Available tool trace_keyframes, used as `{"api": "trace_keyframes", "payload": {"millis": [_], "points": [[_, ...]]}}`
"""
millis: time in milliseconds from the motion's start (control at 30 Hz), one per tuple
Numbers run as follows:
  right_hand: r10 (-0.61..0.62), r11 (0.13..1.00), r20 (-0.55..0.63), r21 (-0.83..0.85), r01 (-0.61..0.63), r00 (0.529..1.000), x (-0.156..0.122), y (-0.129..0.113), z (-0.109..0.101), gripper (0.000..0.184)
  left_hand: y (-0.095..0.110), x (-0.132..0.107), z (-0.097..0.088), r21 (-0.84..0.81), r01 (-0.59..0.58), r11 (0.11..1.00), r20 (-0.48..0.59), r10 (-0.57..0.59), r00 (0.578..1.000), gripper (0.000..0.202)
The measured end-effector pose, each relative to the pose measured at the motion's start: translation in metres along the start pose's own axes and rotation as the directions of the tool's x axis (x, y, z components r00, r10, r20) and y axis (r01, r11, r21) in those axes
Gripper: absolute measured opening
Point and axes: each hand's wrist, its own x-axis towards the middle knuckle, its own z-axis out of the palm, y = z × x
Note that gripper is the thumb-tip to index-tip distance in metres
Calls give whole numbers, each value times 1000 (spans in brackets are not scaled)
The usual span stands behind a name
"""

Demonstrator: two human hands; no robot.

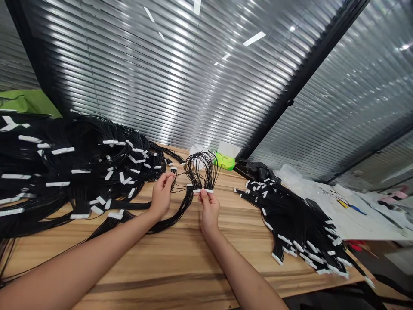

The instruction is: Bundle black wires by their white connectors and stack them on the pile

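My right hand (209, 209) grips a white connector (203, 190) by its lower edge, above the middle of the table. From that connector a fan of thin black wires (203, 165) rises and loops over to the left. To its left, my left hand (162, 193) is closed in a pinch, with a thin black wire (180, 174) of this harness between thumb and forefinger. Behind the left hand a small connector (174, 170) is partly in view. A black wire bundle (180, 215) curves across the table below the hands.
A large heap of black wire harnesses (80, 172) with white connectors covers the left of the wooden table (167, 267). Another pile of harnesses (297, 215) lies at right. Behind stand a green and white packet (226, 160) and a ribbed partition (145, 77). A white table (364, 226) adjoins at right.
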Motion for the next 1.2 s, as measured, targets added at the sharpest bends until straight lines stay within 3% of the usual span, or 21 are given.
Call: {"api": "trace_keyframes", "payload": {"millis": [400,633,767,933,1200], "points": [[-48,999,6,-1,48,999,-1,0,-1,31,1,-2,1,18,32,999,38,-32,999,21],[-54,999,-35,-2,54,998,2,0,-3,31,6,-12,-1,85,-24,996,257,1,966,14],[-53,999,-42,5,53,998,3,1,-3,32,7,-18,-3,114,-62,992,350,18,937,25],[-37,999,-47,19,38,998,3,0,-2,32,6,-14,-1,140,-49,989,276,8,961,38],[16,997,-29,76,-14,999,1,-1,-1,30,3,-8,0,116,-27,993,200,4,980,30]]}}
